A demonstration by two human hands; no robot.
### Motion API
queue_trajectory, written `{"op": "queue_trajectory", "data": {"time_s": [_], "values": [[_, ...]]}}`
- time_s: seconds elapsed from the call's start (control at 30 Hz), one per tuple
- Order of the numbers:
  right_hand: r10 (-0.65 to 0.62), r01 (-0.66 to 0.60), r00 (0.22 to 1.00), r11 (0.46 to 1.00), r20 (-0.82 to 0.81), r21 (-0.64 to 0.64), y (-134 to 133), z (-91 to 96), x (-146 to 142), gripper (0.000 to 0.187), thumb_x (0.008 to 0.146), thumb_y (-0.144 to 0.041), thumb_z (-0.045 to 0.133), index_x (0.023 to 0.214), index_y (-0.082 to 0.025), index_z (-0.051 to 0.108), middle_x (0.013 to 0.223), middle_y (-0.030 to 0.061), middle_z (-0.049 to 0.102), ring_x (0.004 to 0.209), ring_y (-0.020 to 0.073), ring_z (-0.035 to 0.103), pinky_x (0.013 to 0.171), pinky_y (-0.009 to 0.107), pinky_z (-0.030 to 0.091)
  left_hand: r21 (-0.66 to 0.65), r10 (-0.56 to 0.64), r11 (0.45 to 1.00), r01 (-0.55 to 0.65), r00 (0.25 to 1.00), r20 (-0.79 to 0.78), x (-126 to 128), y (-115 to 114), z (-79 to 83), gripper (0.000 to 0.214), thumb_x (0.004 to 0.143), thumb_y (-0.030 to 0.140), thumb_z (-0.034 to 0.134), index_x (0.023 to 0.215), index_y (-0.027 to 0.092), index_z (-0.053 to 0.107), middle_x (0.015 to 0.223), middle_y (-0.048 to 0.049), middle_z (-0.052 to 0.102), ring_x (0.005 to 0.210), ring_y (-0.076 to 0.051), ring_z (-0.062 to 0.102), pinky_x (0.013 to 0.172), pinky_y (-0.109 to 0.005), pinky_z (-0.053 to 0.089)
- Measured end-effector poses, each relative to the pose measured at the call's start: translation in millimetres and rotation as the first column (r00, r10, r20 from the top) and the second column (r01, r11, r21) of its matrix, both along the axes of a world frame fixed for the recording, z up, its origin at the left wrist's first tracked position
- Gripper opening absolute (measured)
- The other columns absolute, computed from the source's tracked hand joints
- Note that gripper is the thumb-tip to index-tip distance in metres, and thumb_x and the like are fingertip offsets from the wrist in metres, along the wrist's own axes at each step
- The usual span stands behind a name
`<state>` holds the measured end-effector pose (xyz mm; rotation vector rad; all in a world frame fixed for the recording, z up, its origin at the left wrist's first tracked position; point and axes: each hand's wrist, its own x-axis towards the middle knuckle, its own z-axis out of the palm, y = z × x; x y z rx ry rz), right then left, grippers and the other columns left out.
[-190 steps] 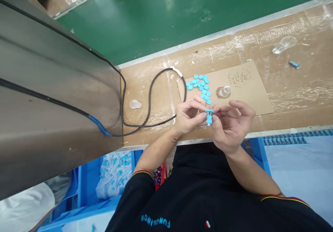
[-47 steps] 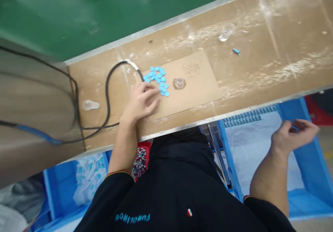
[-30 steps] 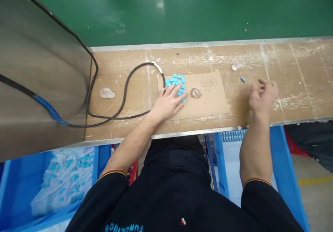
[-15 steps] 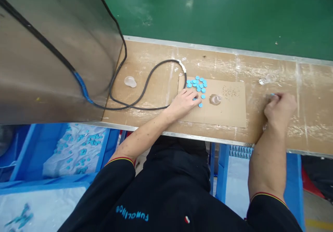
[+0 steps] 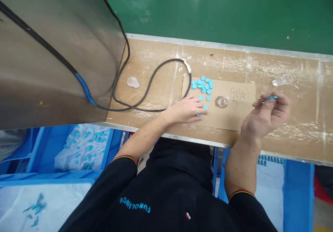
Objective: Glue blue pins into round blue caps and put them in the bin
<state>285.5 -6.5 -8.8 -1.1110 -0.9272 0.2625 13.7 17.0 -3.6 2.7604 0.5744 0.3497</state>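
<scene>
Left hand point(image 5: 188, 110) half-curled over cardboard sheet's point(image 5: 215, 121) near left edge, grip unclear; loose blue disc point(image 5: 205, 107) at its fingertips, disc pile point(image 5: 204, 90) toward far left corner. Left nearer. Right hand point(image 5: 266, 116) pinches blue piece point(image 5: 271, 98), long axis roughly sideways.

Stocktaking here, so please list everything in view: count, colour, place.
Bench: one, brown, centre
Cardboard sheet: one, brown, on bench
Blue discs: many, blue, sheet's left part
Dark specks: many, dark, sheet's right part
Clear pieces: three, transparent, one on sheet, two on bench
Black cable: apparently one, black, left
Metal panel: one, grey, far left
Green surface: one, green, beyond bench
Blue bins: several, blue, below bench
Blue piece: one, blue, right
Dark shirt: one, dark, bottom
Left hand: one, at discs
Right hand: one, holding blue piece
</scene>
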Motion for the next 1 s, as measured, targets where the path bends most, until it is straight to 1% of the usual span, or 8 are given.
{"op": "queue_trajectory", "data": {"time_s": [0.07, 0.17, 0.33, 0.43, 0.57, 0.73, 0.87, 1.0], "values": [[0.019, -0.018, 1.0, 0.999, 0.016, -0.048, -1, -5.3, -5, 0.029, 0.087, -0.048, 0.074, 0.094, -0.023, 0.06, 0.084, -0.001, 0.06, 0.072, 0.012, 0.059, 0.056, 0.024, 0.04, -0.025, 0.0, 1.0, -0.001, 0.999, -0.036, 0, -1, 1.6, 0.019, 0.103, 0.03, 0.065, 0.118, 0.022, 0.074, 0.103, -0.0049, 0.077, 0.104, -0.022, 0.063, 0.086, -0.038, 0.035], [-0.044, 0.054, 0.991, 0.995, 0.129, -0.078, -4, -9.8, -4, 0.029, 0.087, -0.052, 0.066, 0.096, -0.026, 0.056, 0.081, -0.0019, 0.059, 0.069, 0.0134, 0.06, 0.054, 0.026, 0.04, -0.076, 0.029, 0.997, -0.032, 0.999, -0.04, -3, -2, 4.1, 0.021, 0.101, 0.032, 0.067, 0.117, 0.022, 0.074, 0.114, -0.0066, 0.076, 0.107, -0.023, 0.062, 0.09, -0.039, 0.035], [-0.055, 0.111, 0.949, 0.98, 0.309, -0.167, -13, -5.5, -8, 0.027, 0.094, -0.048, 0.06, 0.109, -0.027, 0.066, 0.078, -0.0019, 0.062, 0.073, 0.0172, 0.068, 0.056, 0.031, 0.047, -0.129, 0.082, 0.988, -0.088, 0.995, -0.051, -6, -1, 5.5, 0.015, 0.098, 0.029, 0.069, 0.108, 0.02, 0.074, 0.118, -0.0086, 0.073, 0.109, -0.025, 0.062, 0.094, -0.042, 0.035], [-0.055, 0.117, 0.932, 0.981, 0.358, -0.155, -16, -3.1, -15, 0.026, 0.096, -0.049, 0.064, 0.102, -0.025, 0.07, 0.08, -0.0006, 0.067, 0.074, 0.0184, 0.072, 0.058, 0.032, 0.049, -0.132, 0.077, 0.988, -0.085, 0.995, -0.062, -5, -1, 3.9, 0.014, 0.1, 0.029, 0.064, 0.101, 0.019, 0.074, 0.115, -0.0089, 0.073, 0.109, -0.025, 0.061, 0.093, -0.043, 0.035], [-0.022, 0.085, 0.915, 0.987, 0.402, -0.139, -15, -5.0, -18, 0.032, 0.094, -0.056, 0.071, 0.099, -0.024, 0.071, 0.085, 0.0, 0.074, 0.078, 0.0202, 0.077, 0.067, 0.037, 0.06, -0.123, 0.099, 0.987, -0.103, 0.995, -0.033, -4, -2, 1.5, 0.016, 0.102, 0.025, 0.059, 0.1, 0.019, 0.074, 0.114, -0.0091, 0.073, 0.11, -0.026, 0.061, 0.093, -0.044, 0.036], [0.036, 0.034, 0.882, 0.99, 0.469, -0.139, -18, -10.6, -16, 0.032, 0.097, -0.051, 0.071, 0.107, -0.021, 0.072, 0.089, 0.0009, 0.076, 0.081, 0.0196, 0.079, 0.073, 0.036, 0.062, -0.107, 0.12, 0.987, -0.119, 0.993, 0.005, -3, -3, -1.9, 0.015, 0.1, 0.023, 0.06, 0.099, 0.021, 0.074, 0.111, -0.0085, 0.072, 0.109, -0.026, 0.06, 0.093, -0.044, 0.036], [0.024, 0.092, 0.813, 0.982, 0.582, -0.168, -21, -8.7, -17, 0.022, 0.097, -0.041, 0.068, 0.104, -0.022, 0.074, 0.09, 0.0011, 0.078, 0.078, 0.0181, 0.076, 0.067, 0.032, 0.057, -0.12, 0.133, 0.984, -0.131, 0.991, 0.013, -2, -3, -2.0, 0.016, 0.099, 0.021, 0.059, 0.099, 0.021, 0.075, 0.109, -0.0082, 0.072, 0.108, -0.026, 0.06, 0.093, -0.044, 0.038], [0.017, 0.185, 0.73, 0.957, 0.684, -0.222, -21, -5.0, -21, 0.026, 0.096, -0.046, 0.062, 0.097, -0.022, 0.073, 0.089, 0.002, 0.079, 0.073, 0.0175, 0.073, 0.063, 0.033, 0.057, -0.14, 0.139, 0.981, -0.138, 0.99, 0.003, -1, -3, 0.1, 0.018, 0.101, 0.023, 0.058, 0.105, 0.023, 0.076, 0.108, -0.0083, 0.07, 0.112, -0.026, 0.059, 0.096, -0.045, 0.039]]}}
